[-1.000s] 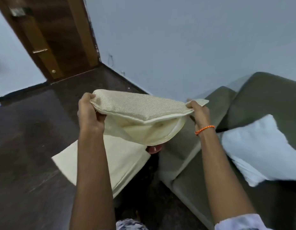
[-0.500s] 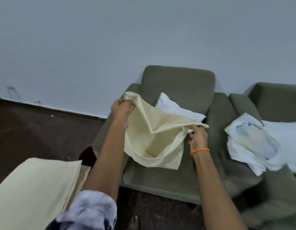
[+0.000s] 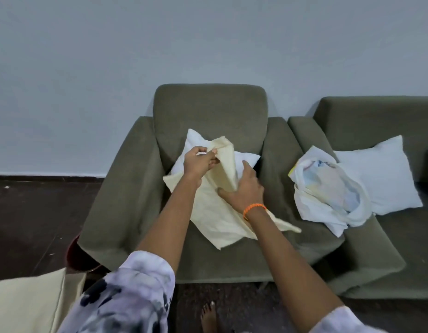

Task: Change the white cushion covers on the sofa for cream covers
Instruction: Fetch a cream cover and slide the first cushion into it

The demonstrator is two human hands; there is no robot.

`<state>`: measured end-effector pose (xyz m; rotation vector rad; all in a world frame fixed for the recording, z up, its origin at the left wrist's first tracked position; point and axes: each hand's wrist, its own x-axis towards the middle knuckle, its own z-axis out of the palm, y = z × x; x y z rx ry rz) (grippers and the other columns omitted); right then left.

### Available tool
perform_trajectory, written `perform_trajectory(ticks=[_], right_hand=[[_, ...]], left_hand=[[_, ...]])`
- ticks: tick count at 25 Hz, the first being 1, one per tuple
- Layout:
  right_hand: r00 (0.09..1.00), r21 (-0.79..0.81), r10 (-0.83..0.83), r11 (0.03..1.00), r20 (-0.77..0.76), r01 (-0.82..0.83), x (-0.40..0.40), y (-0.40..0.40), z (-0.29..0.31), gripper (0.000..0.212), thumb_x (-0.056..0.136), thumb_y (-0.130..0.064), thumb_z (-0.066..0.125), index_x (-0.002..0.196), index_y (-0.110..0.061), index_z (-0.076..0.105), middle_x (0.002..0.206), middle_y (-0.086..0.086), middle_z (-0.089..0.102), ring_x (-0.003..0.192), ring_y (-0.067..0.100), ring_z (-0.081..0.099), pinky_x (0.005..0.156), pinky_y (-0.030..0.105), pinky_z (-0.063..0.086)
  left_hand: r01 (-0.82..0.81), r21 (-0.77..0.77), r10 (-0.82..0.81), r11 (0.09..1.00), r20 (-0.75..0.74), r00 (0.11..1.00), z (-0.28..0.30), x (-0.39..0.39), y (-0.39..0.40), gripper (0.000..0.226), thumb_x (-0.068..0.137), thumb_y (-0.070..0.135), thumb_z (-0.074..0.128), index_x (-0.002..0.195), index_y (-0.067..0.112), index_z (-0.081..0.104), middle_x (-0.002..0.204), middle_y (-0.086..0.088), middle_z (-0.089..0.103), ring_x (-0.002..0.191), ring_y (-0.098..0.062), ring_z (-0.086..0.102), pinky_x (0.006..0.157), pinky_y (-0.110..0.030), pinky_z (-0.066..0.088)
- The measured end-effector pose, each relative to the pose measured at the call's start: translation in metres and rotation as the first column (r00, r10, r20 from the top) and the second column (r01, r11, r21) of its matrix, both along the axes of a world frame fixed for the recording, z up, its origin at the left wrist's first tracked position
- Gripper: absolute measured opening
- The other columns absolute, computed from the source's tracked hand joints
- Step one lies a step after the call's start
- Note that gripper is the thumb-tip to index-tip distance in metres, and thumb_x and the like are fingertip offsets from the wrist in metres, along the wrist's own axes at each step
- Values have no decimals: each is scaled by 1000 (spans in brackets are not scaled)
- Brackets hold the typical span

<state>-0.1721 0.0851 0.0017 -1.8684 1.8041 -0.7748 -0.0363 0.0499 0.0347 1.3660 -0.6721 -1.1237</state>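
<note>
Cream cover [image 3: 217, 219] draped over white cushion [image 3: 196, 150] on armchair [image 3: 126, 188]; our left hand [image 3: 199, 162] pinches its raised edge, our right hand [image 3: 245, 191] spread flat, pressing it

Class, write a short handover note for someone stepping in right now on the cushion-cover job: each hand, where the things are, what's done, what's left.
Left hand pinches the raised edge of the cream cover.
Right hand lies open on that cover.
The cover is draped over the white cushion on the armchair; the cushion is not inside it.
Second white cushion and crumpled white covers lie on the sofa.
More cream fabric is at lower left.
Left: insert both cushions, close covers.
</note>
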Motion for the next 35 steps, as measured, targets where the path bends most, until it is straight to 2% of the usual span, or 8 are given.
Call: perform_trajectory(ticks=[4,8,11,14,18,27,31,35], right_hand=[[970,128,22,990,243,-54,33,-66,15,32,88,-16,54,118,-7,54,107,15,65,102,33,58,79,28,43],[859,230,-180,970,480,75,52,-110,22,21,85,-11,55,102,1,60,91,10,61,80,24,52,55,16,38],[735,358,-275,933,619,47,74,-134,20,24,80,-15,54,98,-1,58,93,10,61,83,27,60,77,34,58],[641,437,-292,896,710,-76,99,-147,22,26,79,-7,49,104,-4,53,101,12,59,92,31,62,77,45,57],[614,484,-238,832,753,-271,127,-159,18,50,81,5,37,127,-15,37,101,6,51,92,29,57,78,51,54],[584,474,-107,708,805,-524,122,-207,24,27,84,4,40,91,-15,57,72,3,55,60,17,52,41,20,48],[689,742,-400,597,604,-304,54,-199,-69,17,93,-14,49,76,-15,53,58,-5,46,48,8,43,42,16,37],[853,803,-303,561,425,-201,-47,-187,-199,40,82,11,54,119,-5,52,108,14,60,76,26,55,60,32,44]], left_hand=[[67,26,-69,997,87,994,1,5,-37,11,87,10,65,94,10,56,79,-8,65,56,-6,63,62,-17,55],[-61,-39,68,997,237,969,-26,15,-25,45,85,9,56,126,19,43,111,-1,60,93,-9,59,74,-14,47],[-128,-170,187,977,401,897,-61,1,14,80,71,35,59,142,16,27,137,5,36,122,-10,40,98,-17,36],[-171,60,106,983,576,810,-91,-13,40,109,61,57,71,146,20,14,143,9,26,129,-8,32,103,-22,32],[-361,479,-36,800,638,769,-102,12,64,59,81,8,54,138,15,38,126,-10,55,117,-29,53,92,-40,47],[-745,-30,388,666,867,312,-26,24,50,61,78,-4,49,134,19,52,134,-3,57,128,-25,47,108,-42,34],[-665,346,80,662,849,522,-122,-62,60,67,80,4,52,142,24,40,149,-6,38,138,-25,31,109,-40,25],[-295,734,-333,612,577,746,-232,-116,76,79,83,5,48,149,34,16,159,-4,9,146,-20,8,114,-44,13]])
